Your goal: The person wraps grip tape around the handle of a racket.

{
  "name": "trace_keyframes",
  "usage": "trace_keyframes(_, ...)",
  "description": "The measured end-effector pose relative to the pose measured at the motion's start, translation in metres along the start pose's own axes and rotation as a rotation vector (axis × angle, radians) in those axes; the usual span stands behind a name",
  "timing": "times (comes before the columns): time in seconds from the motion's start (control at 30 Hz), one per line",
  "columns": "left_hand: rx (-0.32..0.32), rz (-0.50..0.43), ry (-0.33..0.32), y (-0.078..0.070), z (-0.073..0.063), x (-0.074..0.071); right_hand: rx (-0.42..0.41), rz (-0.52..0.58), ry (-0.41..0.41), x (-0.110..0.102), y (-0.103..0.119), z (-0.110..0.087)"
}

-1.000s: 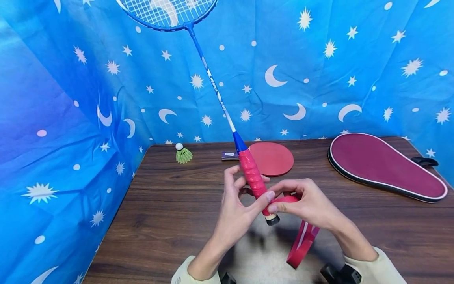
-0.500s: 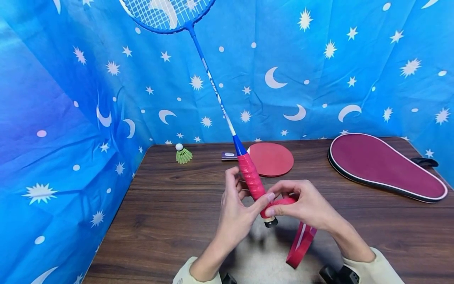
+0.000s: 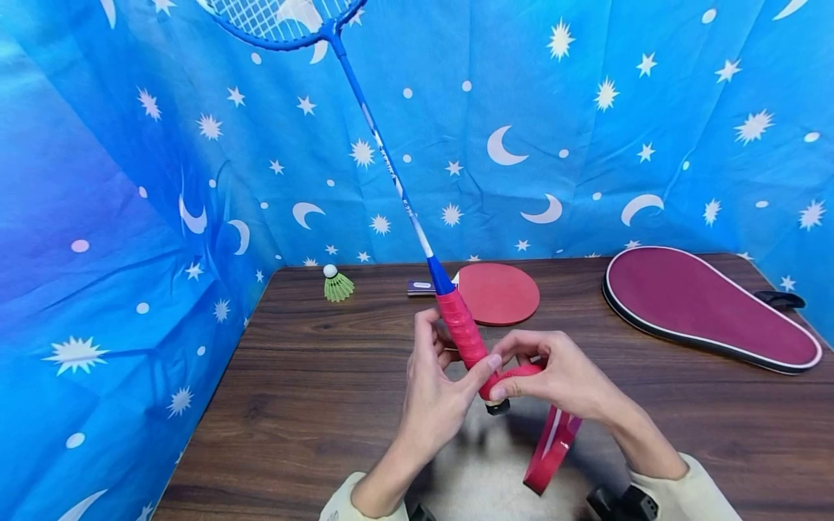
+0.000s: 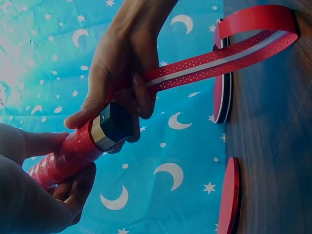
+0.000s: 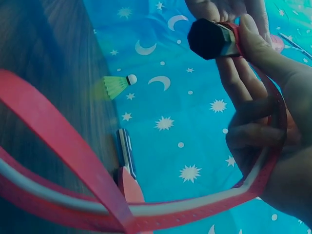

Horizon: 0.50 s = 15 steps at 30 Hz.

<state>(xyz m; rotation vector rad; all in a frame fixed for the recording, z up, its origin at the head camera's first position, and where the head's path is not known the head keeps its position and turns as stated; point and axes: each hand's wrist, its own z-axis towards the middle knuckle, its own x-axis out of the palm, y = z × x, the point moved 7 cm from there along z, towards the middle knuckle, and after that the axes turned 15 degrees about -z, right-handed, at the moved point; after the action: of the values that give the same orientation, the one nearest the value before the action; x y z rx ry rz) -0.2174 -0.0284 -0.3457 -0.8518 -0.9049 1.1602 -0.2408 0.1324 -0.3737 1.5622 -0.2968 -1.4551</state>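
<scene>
A blue and white badminton racket (image 3: 391,170) slants up to the left above the table, its handle wrapped in red overgrip tape (image 3: 459,329). My left hand (image 3: 436,398) holds that handle between thumb and fingers. At the lower end, my right hand (image 3: 567,373) pinches the tape where it meets the handle. A loose tail of perforated tape (image 4: 204,70), with a pale stripe along it, runs through the right fingers and loops down. The dark butt cap (image 4: 116,123) sticks out below the wrapping, with a bare pale band next to it.
A green shuttlecock (image 3: 338,286) sits at the back left of the wooden table (image 3: 293,405). Behind the racket handle lies a red table tennis paddle (image 3: 502,293). A maroon paddle case (image 3: 697,307) is at the back right. Blue star-patterned cloth (image 3: 651,130) hangs behind the table.
The racket has turned slightly in my left hand, and its head has swung left and up. My right hand has shifted slightly left, still pinching the tape.
</scene>
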Motion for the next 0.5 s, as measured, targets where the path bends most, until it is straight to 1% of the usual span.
trace_keyframes(0.13,0.017,0.002,0.001,0.0007,0.0000,0.0001,-0.080,0.055,0.072,-0.0005,0.0022,-0.0018)
trace_keyframes(0.2,0.024,0.004,-0.001,0.0006,0.0002,-0.0001,-0.110,0.081,0.089,-0.0012,0.0038,-0.0027)
trace_keyframes(0.37,0.012,0.005,-0.019,0.0000,-0.0001,-0.0019,-0.115,0.089,0.074,0.0003,0.0022,-0.0007)
trace_keyframes(0.5,0.003,0.003,-0.023,-0.0005,-0.0005,-0.0024,-0.094,0.111,0.096,0.0044,-0.0019,0.0005)
